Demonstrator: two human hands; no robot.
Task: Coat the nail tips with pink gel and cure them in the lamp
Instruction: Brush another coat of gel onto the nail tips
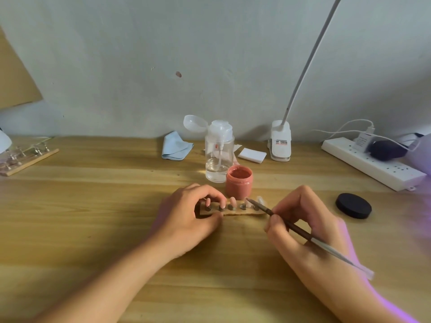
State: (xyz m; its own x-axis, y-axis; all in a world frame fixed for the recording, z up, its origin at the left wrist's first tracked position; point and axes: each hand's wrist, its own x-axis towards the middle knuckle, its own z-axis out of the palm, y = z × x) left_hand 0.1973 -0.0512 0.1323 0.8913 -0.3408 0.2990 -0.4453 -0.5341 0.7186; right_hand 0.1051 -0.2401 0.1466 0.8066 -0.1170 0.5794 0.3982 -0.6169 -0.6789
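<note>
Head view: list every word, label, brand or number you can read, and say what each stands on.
Nothing here can be read.
Clip lamp base: a label with red and dark print, too blurred to read.
Charger plugged into the power strip: grey print, too small to read.
Pink gel jar, pump bottle, black lid: no print shows.

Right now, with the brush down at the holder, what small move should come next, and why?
Probably draw the brush in the right hand along the fourth nail tip, where its bristles rest. The left hand grips the wooden holder steady, the tips to the left look pink, and the fifth tip looks clear, so it would come after.
</note>
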